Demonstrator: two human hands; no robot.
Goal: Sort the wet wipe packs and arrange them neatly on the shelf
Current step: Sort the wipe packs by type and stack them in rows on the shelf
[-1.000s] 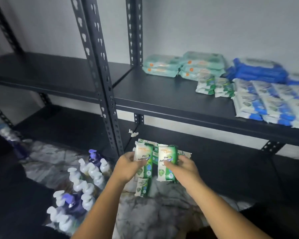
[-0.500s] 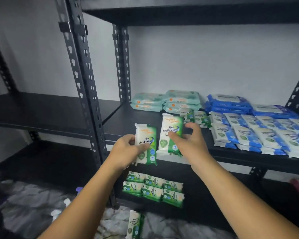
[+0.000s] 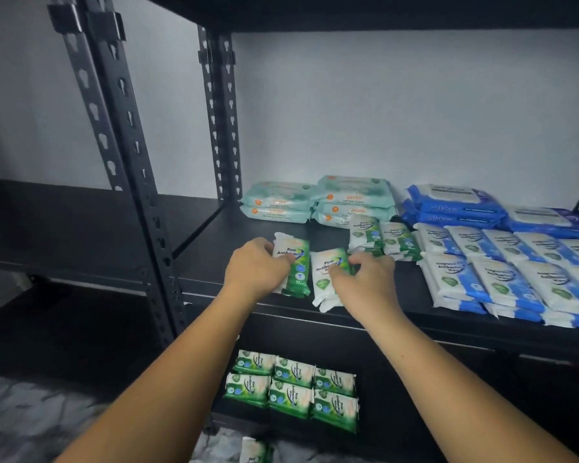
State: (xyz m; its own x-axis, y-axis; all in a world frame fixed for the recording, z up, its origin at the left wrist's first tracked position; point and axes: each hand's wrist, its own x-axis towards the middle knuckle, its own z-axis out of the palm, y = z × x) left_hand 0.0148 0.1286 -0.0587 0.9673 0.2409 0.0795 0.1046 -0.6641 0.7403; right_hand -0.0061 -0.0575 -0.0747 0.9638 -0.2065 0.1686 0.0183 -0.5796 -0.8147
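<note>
My left hand grips a green-and-white pine wipe pack lying on the black middle shelf. Beside it, my right hand holds a second green pine pack flat near the shelf's front edge. Two more green packs lie just behind my right hand. Pale teal packs are stacked at the back. Blue packs fill the right side in rows.
Several green packs lie in two rows on the lower shelf. One more green pack lies on the marbled floor below. Perforated black uprights stand left of my hands. An upper shelf hangs overhead.
Both hands rose from the floor with one green pack each, moved forward over the middle shelf, and now have the packs lying down on it side by side.
</note>
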